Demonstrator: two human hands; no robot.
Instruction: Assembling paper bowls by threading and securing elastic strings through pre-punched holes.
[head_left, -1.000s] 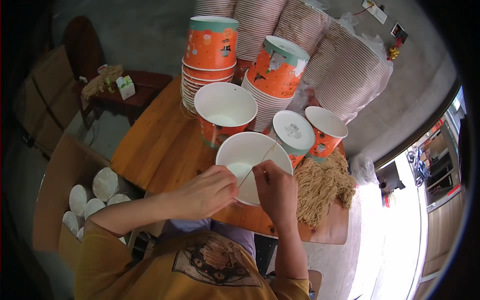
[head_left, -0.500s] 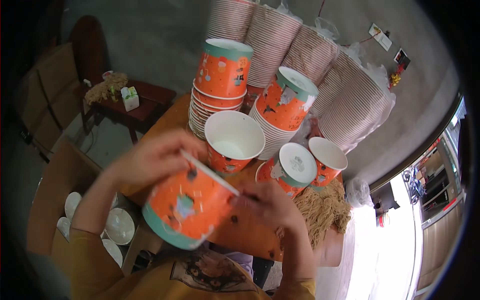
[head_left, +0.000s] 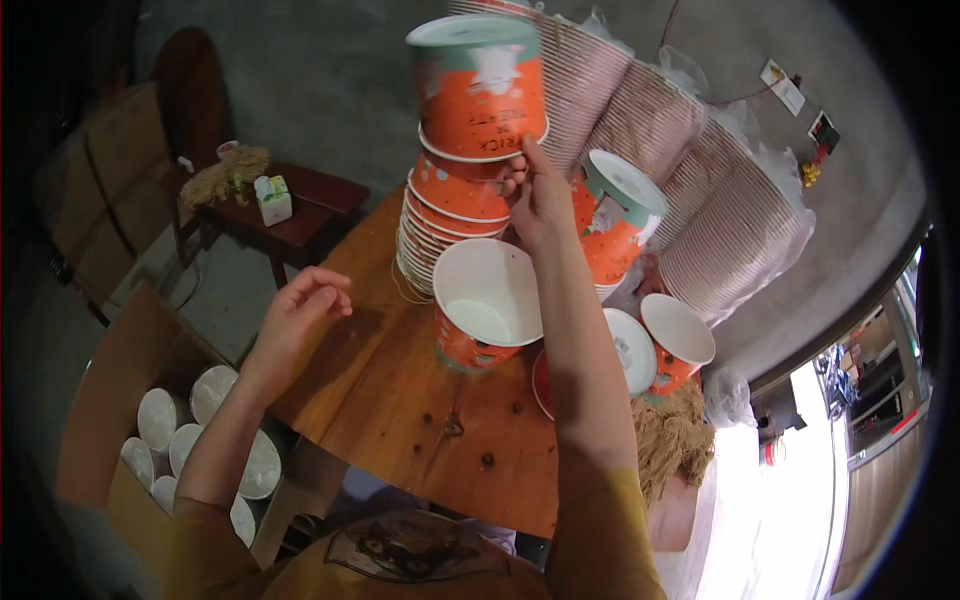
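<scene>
At the top of the left stack, my right hand [head_left: 541, 203] pinches the rim of an upside-down orange and green paper bucket [head_left: 480, 100]. Below it are several nested upside-down buckets [head_left: 455, 190]; whether the held one rests on them I cannot tell. My left hand [head_left: 300, 318] hangs empty over the table's left side, fingers loosely bent and apart. Between the arms, an upright paper bucket [head_left: 485, 310] with a white inside stands on the wooden table [head_left: 400, 400]. My right forearm hides part of an upside-down bucket [head_left: 632, 350] near the table's right side.
Tall plastic-wrapped bucket stacks [head_left: 740, 220] line the back. Another upside-down bucket [head_left: 625, 225] tops the right stack; an upright one [head_left: 680, 335] stands beside tan string [head_left: 675, 440]. A cardboard box [head_left: 105, 400] at lower left holds several white-lined buckets. A dark red bench [head_left: 310, 220] stands beyond.
The bucket held low in both hands has been raised to the left stack and turned bottom up by my right hand. My left hand has let go and moved aside.
</scene>
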